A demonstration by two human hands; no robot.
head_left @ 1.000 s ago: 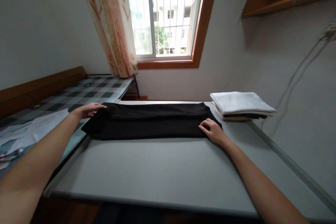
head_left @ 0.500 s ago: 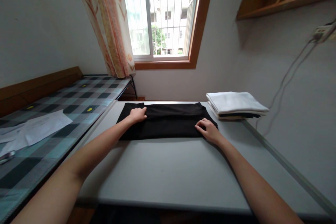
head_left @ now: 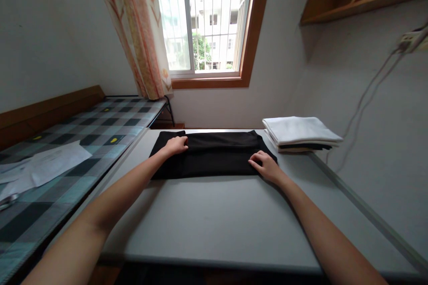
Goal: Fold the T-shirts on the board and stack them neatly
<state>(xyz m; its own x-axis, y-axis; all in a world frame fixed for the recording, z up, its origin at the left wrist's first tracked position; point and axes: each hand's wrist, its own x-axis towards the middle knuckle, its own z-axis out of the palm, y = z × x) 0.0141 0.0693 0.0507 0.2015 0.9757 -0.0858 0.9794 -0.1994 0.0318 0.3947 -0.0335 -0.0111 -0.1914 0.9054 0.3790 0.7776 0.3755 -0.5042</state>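
Observation:
A black folded garment (head_left: 220, 156) lies lengthwise across the far half of the light grey table (head_left: 214, 218); its exact kind does not show. My left hand (head_left: 176, 145) is closed on the edge of the flap folded in at its left end. Over the right end, my right hand (head_left: 265, 164) is curled, thumb and fingertips drawn together on the black fabric. Both palms face down, and the cloth under them is hidden.
Right of the garment stands a stack of folded cloths (head_left: 301, 131), white on top with darker layers below. A bed with a checked mattress (head_left: 123, 120) adjoins the table's left, carrying papers (head_left: 50, 164). A wall shelf (head_left: 364, 0) overhangs the right side.
My left hand has shifted very slightly to the right with the edge of the folded flap. My right hand stays in the same place.

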